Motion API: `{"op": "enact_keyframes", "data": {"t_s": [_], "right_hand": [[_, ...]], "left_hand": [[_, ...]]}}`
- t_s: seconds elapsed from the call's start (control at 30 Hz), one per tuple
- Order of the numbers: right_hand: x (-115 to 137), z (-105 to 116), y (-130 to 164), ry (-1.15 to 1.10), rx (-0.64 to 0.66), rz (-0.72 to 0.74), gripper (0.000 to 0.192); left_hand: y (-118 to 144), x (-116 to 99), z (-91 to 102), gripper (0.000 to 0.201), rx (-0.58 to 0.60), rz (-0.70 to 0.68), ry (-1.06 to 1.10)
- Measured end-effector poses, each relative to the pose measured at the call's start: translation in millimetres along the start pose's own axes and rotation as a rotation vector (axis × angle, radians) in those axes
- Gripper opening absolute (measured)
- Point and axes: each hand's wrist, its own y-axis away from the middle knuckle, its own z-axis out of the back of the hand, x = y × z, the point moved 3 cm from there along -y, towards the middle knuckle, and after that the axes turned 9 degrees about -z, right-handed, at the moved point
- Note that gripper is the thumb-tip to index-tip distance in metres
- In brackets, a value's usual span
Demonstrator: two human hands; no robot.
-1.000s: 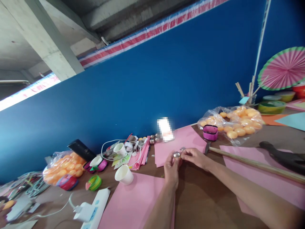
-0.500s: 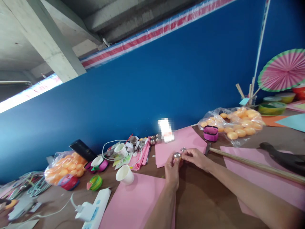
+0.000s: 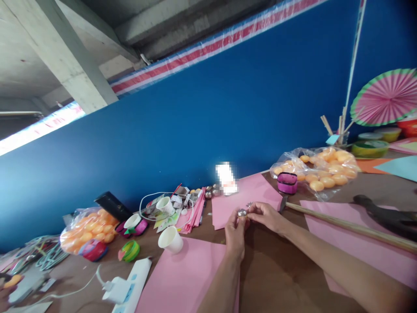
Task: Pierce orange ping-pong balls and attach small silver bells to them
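Blue wall [image 3: 195,130] backs a cluttered brown bench [image 3: 276,269], where pink paper sheets [image 3: 185,278] lie flat within reach beside a bagged heap of orange balls [image 3: 321,171]. Both hands meet over the bench: left hand [image 3: 235,232] pinches a small silver bell [image 3: 241,212] steady, right hand [image 3: 265,215] closes fingertips against it.

A small silvery metal bell [image 3: 241,212], round and shiny, sits pinched between the fingers [image 3: 239,218] of both hands, raised just above the brown surface [image 3: 276,269] near the middle of the scene, at the near edge of a pink paper sheet [image 3: 244,195]. Its finer detail is too small to tell.
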Motion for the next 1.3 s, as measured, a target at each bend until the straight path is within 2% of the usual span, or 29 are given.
{"op": "enact_keyframes", "data": {"t_s": [0.43, 0.67, 1.07, 1.3], "right_hand": [[1.9, 0.7, 0.8, 0.059, 0.001, 0.042, 0.020], [2.9, -1.1, -0.2, 0.023, 0.054, 0.019, 0.023], [4.4, -0.3, 0.4, 0.058, -0.023, 0.000, 0.028], [8.2, -0.5, 3.3, 0.052, -0.029, 0.019, 0.030]], "left_hand": [[1.2, 0.4, 1.8, 0.045, -0.019, 0.001, -0.025], [1.0, -0.8, 0.2, 0.045, -0.020, 0.014, 0.003], [2.8, -2.9, -2.7, 0.045, 0.005, 0.003, 0.003], [2.0, -7.1, -5.6, 0.040, 0.030, 0.071, 0.076]]}}
